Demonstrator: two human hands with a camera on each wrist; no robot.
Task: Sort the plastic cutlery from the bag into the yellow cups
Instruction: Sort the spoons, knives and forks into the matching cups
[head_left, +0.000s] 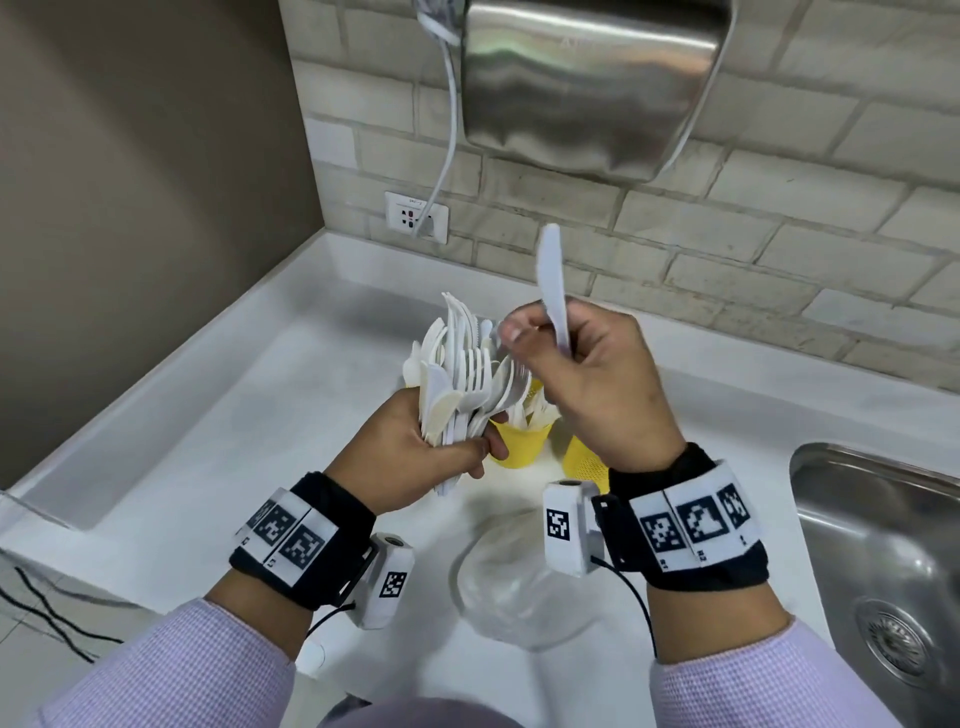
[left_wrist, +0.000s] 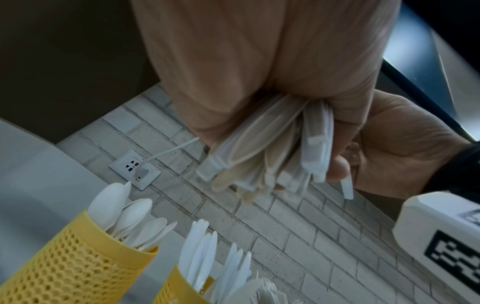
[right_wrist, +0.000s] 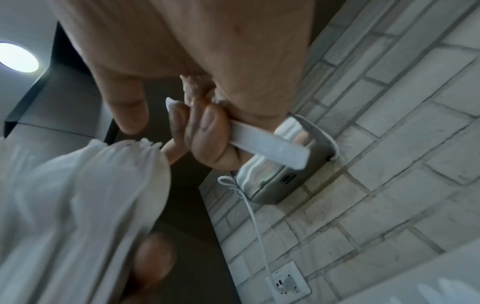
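Cutlery (head_left: 457, 374) stood as a fanned white bundle in the left hand (head_left: 410, 457), whose fingers were curled tight round the handles, heads up, probably so each type could be told apart at a glance. Just right of it the right hand (head_left: 597, 379) had its fingers clamped on the handle of a single knife (head_left: 553, 286), blade raised clear of the bundle, apparently picked out for dropping. Both hands hovered above the yellow cups (head_left: 519, 441) on the white counter (head_left: 234, 415); the left wrist view showed spoons in the left cup (left_wrist: 78, 263) and knives in its neighbour (left_wrist: 176, 288), so the knife likely belonged there. Nearer, a clear bag (head_left: 519, 587) lay crumpled on the counter, seemingly emptied
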